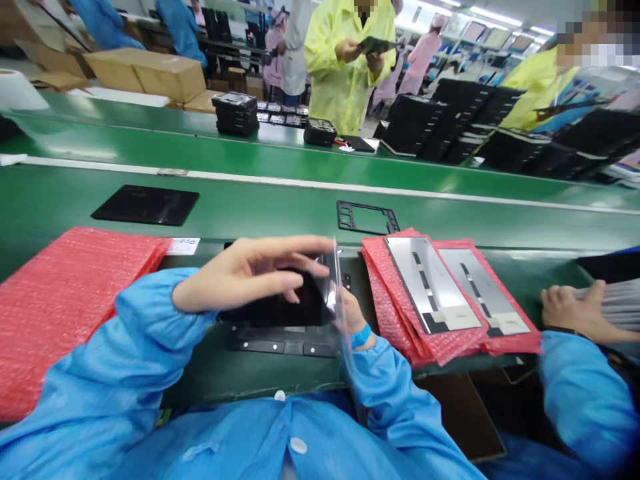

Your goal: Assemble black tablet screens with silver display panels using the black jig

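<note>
My left hand [260,272] reaches over a black screen panel [310,303] with its fingers stretched and apart, the index fingertip at the edge of a clear plastic film [340,300]. The film stands nearly on edge at the panel's right side and hangs down toward my lap. My right hand [353,313], with a blue wrist strap, is closed at the film; its fingertips are partly hidden and blurred. Beneath the panel lies a dark fixture [290,341] with small white dots.
Red bubble-wrap pouches [75,300] lie at left; more at right carry silver-backed display panels [433,283]. A black panel [147,205] and black frame [367,217] lie on the green belt. A co-worker's hand [575,310] rests at far right. Black stacks [450,120] stand behind.
</note>
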Motion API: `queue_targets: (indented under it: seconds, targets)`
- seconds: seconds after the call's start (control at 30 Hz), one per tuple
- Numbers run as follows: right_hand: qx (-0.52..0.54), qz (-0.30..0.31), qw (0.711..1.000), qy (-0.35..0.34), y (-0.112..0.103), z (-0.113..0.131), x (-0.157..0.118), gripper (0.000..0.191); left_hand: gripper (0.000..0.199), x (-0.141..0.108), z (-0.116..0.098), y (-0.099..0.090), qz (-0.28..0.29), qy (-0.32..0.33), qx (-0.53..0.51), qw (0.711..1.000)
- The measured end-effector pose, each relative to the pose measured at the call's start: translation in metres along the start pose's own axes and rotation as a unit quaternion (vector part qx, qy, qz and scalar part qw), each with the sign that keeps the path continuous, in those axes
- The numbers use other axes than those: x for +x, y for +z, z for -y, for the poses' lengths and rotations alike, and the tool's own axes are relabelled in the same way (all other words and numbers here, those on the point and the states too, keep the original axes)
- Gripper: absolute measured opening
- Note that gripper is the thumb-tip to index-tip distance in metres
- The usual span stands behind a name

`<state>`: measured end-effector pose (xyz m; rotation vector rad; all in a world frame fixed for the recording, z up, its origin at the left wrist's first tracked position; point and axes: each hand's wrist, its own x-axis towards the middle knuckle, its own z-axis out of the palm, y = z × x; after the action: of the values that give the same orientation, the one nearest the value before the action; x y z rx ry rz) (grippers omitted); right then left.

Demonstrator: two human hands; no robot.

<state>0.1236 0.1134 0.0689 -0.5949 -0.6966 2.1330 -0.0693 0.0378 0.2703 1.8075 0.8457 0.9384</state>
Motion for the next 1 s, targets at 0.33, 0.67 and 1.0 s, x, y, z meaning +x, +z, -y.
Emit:
queue_targets:
  seconds: [0.33, 0.67, 1.0]
  targets:
    - [-0.01, 0.048, 0.999, -0.013, 0.0, 0.001, 0.002, 0.033, 0.055, 0.023, 0.061, -0.048, -0.162, -0.141, -0.058, 0.975]
    - [-0.004, 0.026, 0.999, -0.033, 0.001, 0.002, 0.003, 0.028, 0.045, -0.007, 0.067, -0.067, -0.251, -0.212, 0.004, 0.944]
    - [-0.009, 0.032, 0.999, -0.024, 0.011, 0.009, -0.003, 0.019, 0.029, -0.02, 0.059, -0.06, -0.292, -0.114, 0.541, 0.781]
